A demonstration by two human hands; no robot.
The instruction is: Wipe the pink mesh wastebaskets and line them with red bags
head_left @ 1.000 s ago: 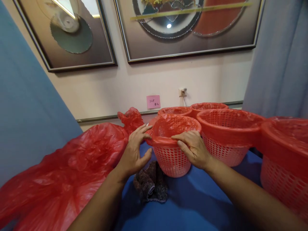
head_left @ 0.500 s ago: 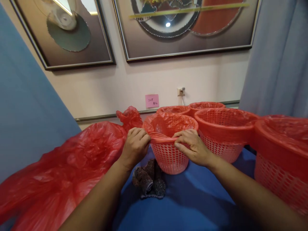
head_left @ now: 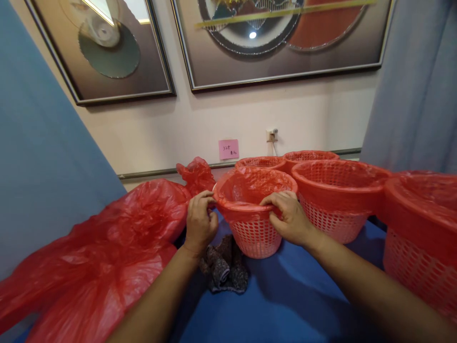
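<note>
A small red mesh basket [head_left: 257, 236] stands on the blue table, lined with a thin red plastic bag [head_left: 246, 205] folded over its rim. My left hand [head_left: 200, 221] pinches the bag's edge at the basket's left rim, fingers closed. At the near right rim my right hand [head_left: 289, 216] grips the folded bag edge, fingers curled over it. A dark crumpled cloth [head_left: 223, 269] lies on the table just below the basket, between my forearms.
A big heap of red plastic bags [head_left: 107, 252] fills the left side. More red baskets stand to the right [head_left: 339, 200] and far right [head_left: 421, 228], two more behind [head_left: 282, 162]. The blue tabletop [head_left: 278, 305] lies in front. Framed pictures hang on the wall.
Both hands have drawn the bag's edge down over the basket's near rim, so the fold now covers more of the rim. The left hand went from spread to pinching.
</note>
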